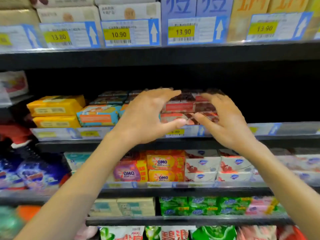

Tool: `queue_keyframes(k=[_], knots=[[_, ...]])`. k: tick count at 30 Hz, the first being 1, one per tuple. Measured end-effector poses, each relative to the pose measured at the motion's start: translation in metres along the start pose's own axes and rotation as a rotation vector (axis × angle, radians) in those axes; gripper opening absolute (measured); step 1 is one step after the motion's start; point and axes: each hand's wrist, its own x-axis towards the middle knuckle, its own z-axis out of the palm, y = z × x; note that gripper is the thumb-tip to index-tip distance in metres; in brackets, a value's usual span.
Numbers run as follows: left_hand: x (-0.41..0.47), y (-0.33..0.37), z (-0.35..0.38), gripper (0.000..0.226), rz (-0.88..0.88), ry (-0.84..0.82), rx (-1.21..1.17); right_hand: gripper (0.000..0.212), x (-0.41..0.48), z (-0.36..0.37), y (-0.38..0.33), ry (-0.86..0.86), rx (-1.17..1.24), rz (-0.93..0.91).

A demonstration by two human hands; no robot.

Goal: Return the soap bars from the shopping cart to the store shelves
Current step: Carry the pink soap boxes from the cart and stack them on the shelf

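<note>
Both forearms rise from the bottom edge, the left forearm (72, 184) slanting up to the right and the right forearm (284, 179) slanting up to the left, toward the middle shelf (294, 131); at the far left of that shelf sit two stacked yellow packs (55, 110); just beside them lie blue and orange packs (98, 116); next comes my left hand (143, 118), spread wide, fingers reaching over the top of the red soap bars (181, 105) and thumb (174, 122) stretched across the front of the lowest bar; it curls round nothing, and I cannot tell whether the fingertips touch the wrapper; the soap bars stand stacked at the shelf's front edge, between my two hands, above a yellow price tag (174, 132); my right hand (226, 122) mirrors the left on the stack's right side, also wide, fingers arched over the top bar, thumb pointing left toward the other thumb, the two tips near but apart.
</note>
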Motion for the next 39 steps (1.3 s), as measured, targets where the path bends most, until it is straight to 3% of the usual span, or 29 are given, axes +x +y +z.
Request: queue_keyframes(k=[3, 5, 8, 16, 22, 26, 30, 34, 39], knots=[[-0.055, 0.010, 0.019, 0.067, 0.001, 0.091, -0.140, 0.044, -0.048, 0.004, -0.012, 0.166, 0.233, -0.204], [-0.096, 0.017, 0.040, 0.062, -0.063, 0.060, -0.241, 0.036, -0.087, 0.017, -0.017, 0.172, 0.357, -0.247], [-0.159, 0.026, 0.079, 0.062, -0.229, -0.062, -0.356, 0.036, -0.147, 0.049, -0.013, -0.052, 0.457, -0.167], [-0.321, 0.062, 0.158, 0.077, -0.787, -0.401, -0.458, 0.073, -0.305, 0.122, 0.005, -0.799, 0.332, 0.131], [-0.431, 0.106, 0.157, 0.086, -1.197, -0.481, -0.569, 0.065, -0.392, 0.137, -0.008, -1.103, 0.312, 0.109], [-0.512, 0.148, 0.128, 0.069, -1.499, -0.354, -0.642, 0.046, -0.426, 0.149, -0.040, -1.322, 0.355, 0.019], [-0.583, 0.197, 0.094, 0.036, -1.769, -0.122, -0.639, 0.063, -0.445, 0.163, -0.098, -1.490, 0.369, -0.186], [-0.649, 0.242, 0.070, 0.037, -2.035, 0.078, -0.529, 0.069, -0.466, 0.180, -0.169, -1.575, 0.364, -0.405], [-0.732, 0.274, 0.031, 0.039, -2.247, 0.338, -0.573, 0.049, -0.509, 0.192, -0.275, -1.652, 0.403, -0.600]])
